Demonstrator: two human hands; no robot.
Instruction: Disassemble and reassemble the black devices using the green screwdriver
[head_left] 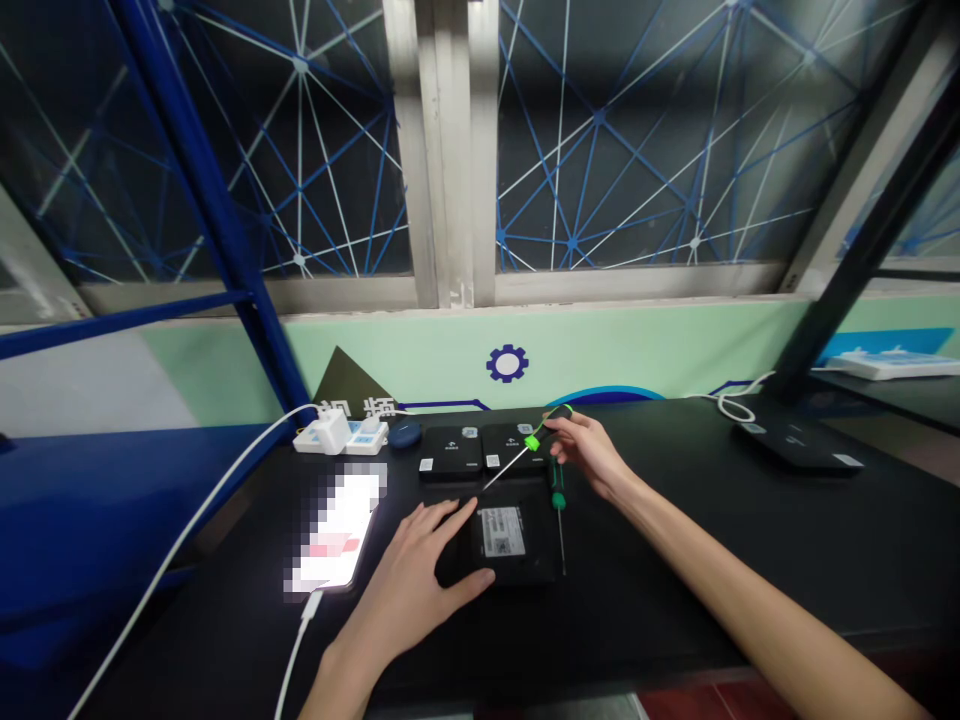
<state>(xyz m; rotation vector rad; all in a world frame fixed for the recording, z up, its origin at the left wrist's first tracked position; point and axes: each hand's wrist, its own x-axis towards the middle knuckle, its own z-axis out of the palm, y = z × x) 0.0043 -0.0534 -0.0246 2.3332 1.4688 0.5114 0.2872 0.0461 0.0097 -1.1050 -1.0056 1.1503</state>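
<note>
A black box with a white label [503, 532] lies flat on the dark table, label side up. My left hand [420, 560] spans its left side, fingers stretched and spread, with the index fingertip by the far left corner and the thumb on the near part. My right hand [589, 450] is closed around the black-and-green handle of a screwdriver [534, 441]. Its shaft slants down to the left, the tip by the box's far edge near my left index finger. A second, green-handled screwdriver [558, 498] lies just right of the box, shaft towards me.
Two black boxes [451, 452] stand side by side behind the labelled one. To the left are a lit phone [339, 530] on a white cable, a white power strip [360, 438] and a dark blue round object [406, 434]. Another black device [799, 447] lies far right.
</note>
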